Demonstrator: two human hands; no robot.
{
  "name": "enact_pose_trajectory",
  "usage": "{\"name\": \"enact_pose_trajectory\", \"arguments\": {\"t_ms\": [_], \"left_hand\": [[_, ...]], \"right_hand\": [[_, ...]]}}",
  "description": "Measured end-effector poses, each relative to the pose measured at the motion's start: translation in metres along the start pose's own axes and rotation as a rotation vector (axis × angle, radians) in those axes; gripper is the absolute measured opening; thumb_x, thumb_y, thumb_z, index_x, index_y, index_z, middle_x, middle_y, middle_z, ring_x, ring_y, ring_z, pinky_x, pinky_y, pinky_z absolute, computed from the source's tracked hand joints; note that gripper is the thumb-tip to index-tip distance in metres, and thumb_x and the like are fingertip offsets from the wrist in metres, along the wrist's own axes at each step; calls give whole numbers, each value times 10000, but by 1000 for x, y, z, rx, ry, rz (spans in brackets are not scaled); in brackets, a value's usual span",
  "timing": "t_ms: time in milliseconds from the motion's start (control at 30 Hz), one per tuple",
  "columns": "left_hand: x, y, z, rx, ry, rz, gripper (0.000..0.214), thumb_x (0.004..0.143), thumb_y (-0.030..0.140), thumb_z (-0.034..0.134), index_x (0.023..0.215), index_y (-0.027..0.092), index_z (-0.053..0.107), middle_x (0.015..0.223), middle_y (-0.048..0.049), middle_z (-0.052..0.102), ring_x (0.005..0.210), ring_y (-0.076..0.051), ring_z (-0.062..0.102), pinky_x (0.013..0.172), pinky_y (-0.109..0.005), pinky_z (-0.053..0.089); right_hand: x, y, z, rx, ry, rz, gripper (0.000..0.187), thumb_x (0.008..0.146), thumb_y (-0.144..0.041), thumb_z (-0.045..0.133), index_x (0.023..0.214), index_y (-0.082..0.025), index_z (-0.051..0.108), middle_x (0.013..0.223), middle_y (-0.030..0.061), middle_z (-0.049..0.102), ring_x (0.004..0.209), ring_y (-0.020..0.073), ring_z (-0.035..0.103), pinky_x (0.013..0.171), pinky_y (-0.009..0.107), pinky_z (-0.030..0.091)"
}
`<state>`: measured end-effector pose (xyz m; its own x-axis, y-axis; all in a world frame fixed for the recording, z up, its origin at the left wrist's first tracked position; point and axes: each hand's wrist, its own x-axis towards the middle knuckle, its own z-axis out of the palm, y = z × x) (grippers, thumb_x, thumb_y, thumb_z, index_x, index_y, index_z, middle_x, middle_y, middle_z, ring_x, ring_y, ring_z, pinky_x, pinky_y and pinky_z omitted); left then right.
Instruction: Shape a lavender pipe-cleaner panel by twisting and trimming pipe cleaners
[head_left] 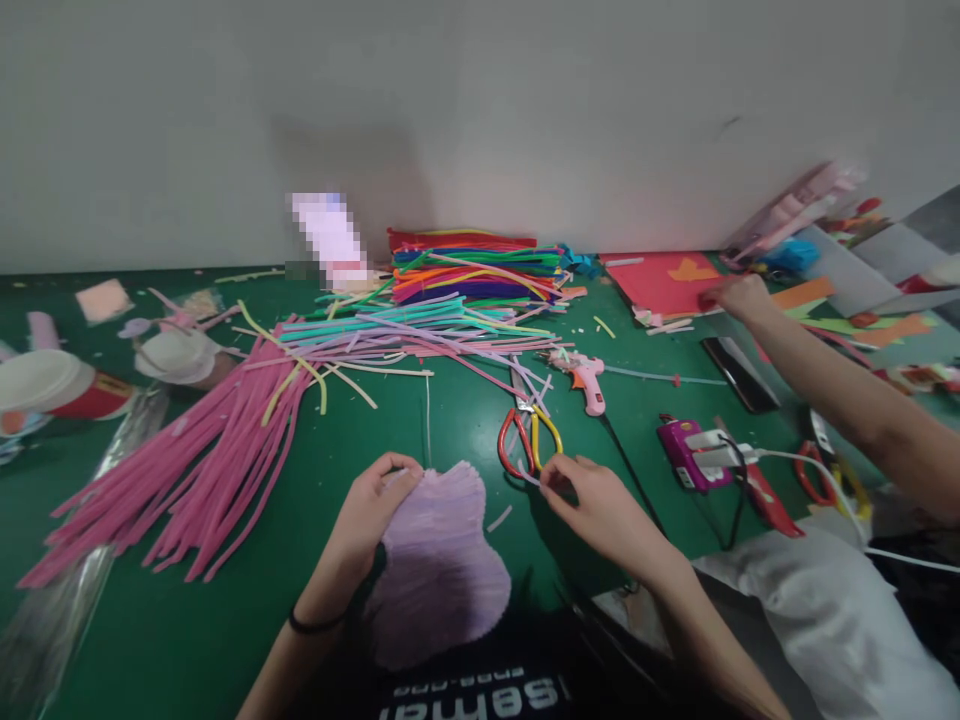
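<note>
My left hand [384, 500] pinches the top edge of a lilac, wavy-edged panel [442, 560] that looks built from pipe cleaners laid side by side. A thin pale stick [428, 415] rises from behind that edge. Closed at the fingertips, my right hand [592, 500] holds the end of a short lilac pipe cleaner [527, 477]. Just beyond those fingers lie scissors [534, 425] with one red and one yellow handle, blades pointing away. A small lilac offcut [499, 518] rests on the table between panel and right hand.
Pink pipe cleaners [217, 450] fan out at left; multicoloured bundles [472, 275] lie at the back. A pink glue gun [586, 380] with a black cord and a purple power adapter [686, 455] are at right. Another person's arm [832, 380] reaches over red paper [652, 285].
</note>
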<state>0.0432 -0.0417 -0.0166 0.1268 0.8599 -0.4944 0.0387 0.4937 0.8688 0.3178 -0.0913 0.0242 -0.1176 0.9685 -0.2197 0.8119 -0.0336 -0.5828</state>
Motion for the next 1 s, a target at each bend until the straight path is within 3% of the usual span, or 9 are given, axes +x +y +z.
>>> {"name": "enact_pose_trajectory", "arguments": {"t_ms": [100, 167, 333, 500, 667, 733, 800, 900, 1000], "left_hand": [[0, -1, -1, -15, 10, -14, 323, 712, 436, 719, 826, 166, 585, 602, 39, 575, 503, -85, 452, 472, -174, 310], [1, -2, -2, -10, 9, -13, 323, 713, 438, 717, 827, 167, 584, 611, 36, 577, 509, -86, 452, 475, -174, 311], [2, -1, -2, 37, 28, 20, 314, 713, 440, 709, 806, 162, 596, 610, 38, 556, 505, -81, 428, 467, -174, 295], [0, 4, 3, 67, 80, 35, 322, 695, 450, 710, 793, 161, 607, 603, 34, 557, 508, -89, 431, 467, -177, 292], [2, 5, 3, 72, 77, 33, 336, 685, 471, 704, 785, 165, 606, 585, 32, 570, 497, -95, 444, 472, -186, 303], [3, 4, 2, 88, 60, 23, 341, 679, 477, 704, 781, 166, 608, 573, 32, 574, 487, -97, 445, 471, -190, 303], [3, 5, 2, 97, 58, 21, 340, 674, 476, 704, 781, 168, 607, 588, 25, 595, 494, -104, 462, 481, -196, 313], [2, 6, 3, 104, 61, 25, 330, 655, 458, 718, 777, 176, 597, 638, 15, 629, 523, -119, 498, 507, -206, 336], [1, 8, 5, 138, 56, 37, 320, 643, 444, 732, 750, 180, 587, 608, 31, 593, 517, -111, 466, 507, -203, 320]], "right_hand": [[23, -6, 2, 89, 13, -69, 137, 902, -333, 556, 975, -229, 608, 894, 15, 696, 792, 162, 644, 714, 263, 468], [41, -7, -1, -51, 100, -67, 189, 904, -382, 554, 981, -230, 637, 916, 31, 700, 864, 189, 642, 743, 278, 457], [80, 5, -19, -475, 323, 236, 230, 932, -255, 465, 1069, -235, 648, 1000, 72, 674, 821, 216, 637, 628, 287, 407], [97, 25, -22, -594, 219, 154, 254, 923, -193, 453, 1047, -272, 660, 1050, 59, 624, 909, 194, 599, 614, 260, 388], [88, 30, -26, -764, 189, -3, 213, 917, -173, 450, 926, -158, 662, 1036, 137, 605, 996, 260, 518, 754, 327, 379], [78, 25, -34, -837, 252, -12, 199, 906, -155, 454, 945, -129, 647, 1062, 174, 614, 1015, 301, 496, 758, 370, 353], [66, 16, -44, -868, 337, 24, 187, 897, -140, 460, 943, -119, 640, 938, 174, 657, 994, 327, 496, 767, 409, 324], [47, 1, -60, -763, 519, 81, 187, 925, -200, 471, 900, -158, 651, 823, 125, 694, 968, 326, 513, 800, 440, 298], [35, -16, -67, -428, 566, -31, 115, 893, -297, 583, 909, -234, 678, 893, 51, 717, 953, 271, 554, 828, 407, 321]]}}
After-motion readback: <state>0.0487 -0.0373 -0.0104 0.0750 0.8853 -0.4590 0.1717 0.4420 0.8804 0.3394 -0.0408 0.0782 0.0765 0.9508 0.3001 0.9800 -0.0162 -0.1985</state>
